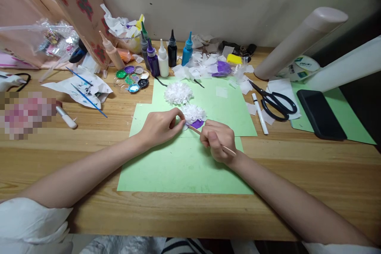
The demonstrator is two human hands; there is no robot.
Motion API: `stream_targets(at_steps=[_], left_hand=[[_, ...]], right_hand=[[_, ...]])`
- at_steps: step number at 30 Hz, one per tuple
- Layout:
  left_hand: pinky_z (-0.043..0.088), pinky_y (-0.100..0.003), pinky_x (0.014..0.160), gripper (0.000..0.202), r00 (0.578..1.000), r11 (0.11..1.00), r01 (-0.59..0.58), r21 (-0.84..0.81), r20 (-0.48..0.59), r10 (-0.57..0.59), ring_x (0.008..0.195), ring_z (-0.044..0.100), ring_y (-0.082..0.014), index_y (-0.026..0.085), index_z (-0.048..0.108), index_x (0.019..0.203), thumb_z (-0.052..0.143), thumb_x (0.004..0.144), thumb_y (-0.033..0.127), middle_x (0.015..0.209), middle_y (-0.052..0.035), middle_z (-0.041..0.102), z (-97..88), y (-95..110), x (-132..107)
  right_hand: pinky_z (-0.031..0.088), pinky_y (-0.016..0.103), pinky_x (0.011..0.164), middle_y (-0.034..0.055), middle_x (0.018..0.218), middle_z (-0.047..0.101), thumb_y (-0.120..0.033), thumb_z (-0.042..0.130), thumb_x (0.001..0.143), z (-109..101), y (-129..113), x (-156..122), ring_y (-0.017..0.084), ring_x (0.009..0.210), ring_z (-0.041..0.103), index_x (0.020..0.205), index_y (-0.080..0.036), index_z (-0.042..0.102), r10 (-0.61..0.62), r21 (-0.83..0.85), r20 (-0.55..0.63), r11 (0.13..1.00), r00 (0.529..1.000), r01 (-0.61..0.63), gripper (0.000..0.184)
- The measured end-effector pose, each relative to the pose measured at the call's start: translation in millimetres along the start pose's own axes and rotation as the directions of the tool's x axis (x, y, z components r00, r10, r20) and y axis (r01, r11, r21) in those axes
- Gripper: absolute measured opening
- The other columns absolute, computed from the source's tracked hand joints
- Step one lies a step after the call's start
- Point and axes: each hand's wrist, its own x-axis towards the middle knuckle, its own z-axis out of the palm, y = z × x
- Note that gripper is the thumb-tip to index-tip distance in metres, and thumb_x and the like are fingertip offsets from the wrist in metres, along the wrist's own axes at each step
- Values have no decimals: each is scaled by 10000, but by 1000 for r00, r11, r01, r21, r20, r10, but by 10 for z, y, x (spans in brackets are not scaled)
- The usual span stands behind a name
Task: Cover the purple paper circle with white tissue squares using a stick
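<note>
On a light green sheet of paper (226, 115) sit two fluffy white clusters of crumpled paper, the upper cluster (178, 93) and the lower cluster (194, 114). A patch of purple (196, 124) shows below the lower one. My right hand (218, 139) is closed around a thin wooden stick (228, 150), its tip at the purple patch. At the lower cluster's left edge, my left hand (163, 126) has thumb and forefinger pinched together. A bit of white shows by those fingertips, but what they hold is too small to make out.
Behind stand several paint bottles (162, 61), a paint palette (131, 77) and white paper scraps (196, 65). Black-handled scissors (278, 105), a white marker (260, 114) and a phone (321, 113) lie right. Blue brushes (89, 95) rest on stained tissue at left.
</note>
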Motion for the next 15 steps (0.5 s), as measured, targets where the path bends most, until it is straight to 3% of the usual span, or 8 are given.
stream_targets(at_steps=[15], left_hand=[[271, -183, 474, 177, 1000, 1000, -9, -13, -7, 9, 445, 450, -58, 182, 601, 840, 512, 838, 336, 522, 64, 541, -1, 8, 9]], right_hand=[[296, 304, 540, 1, 496, 410, -256, 197, 977, 19, 4, -3, 123, 506, 336, 572, -204, 356, 22, -4, 6, 1000, 1000, -22, 439]])
